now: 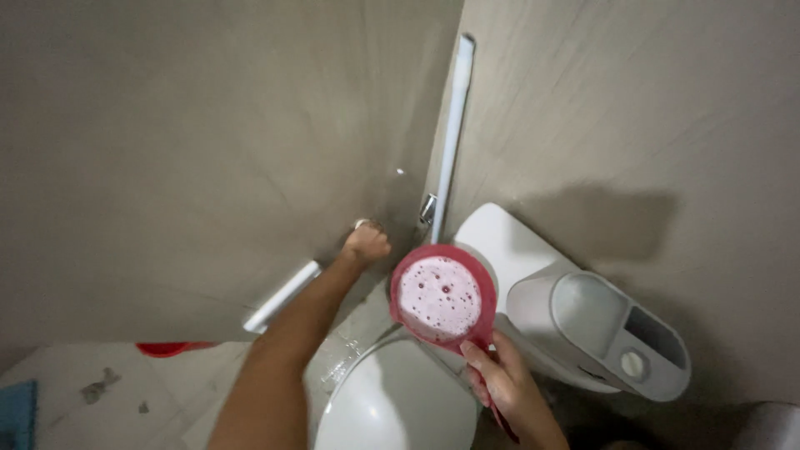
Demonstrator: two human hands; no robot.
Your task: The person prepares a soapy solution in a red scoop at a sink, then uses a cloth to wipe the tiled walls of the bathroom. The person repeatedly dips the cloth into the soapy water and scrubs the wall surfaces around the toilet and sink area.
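Gripping the red dipper (442,294) by its handle with our right hand (500,379) over the toilet bowl (392,404), we are closing our left hand (365,244) on a wall tap, risking foamy water slopping out if it tilts.

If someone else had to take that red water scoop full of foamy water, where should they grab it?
Probably by the handle, low on the red scoop, just below the bowl, where the right hand grips it. Come from below, toward the person. The bowl is round, wide and full, so gripping its rim risks tipping it.
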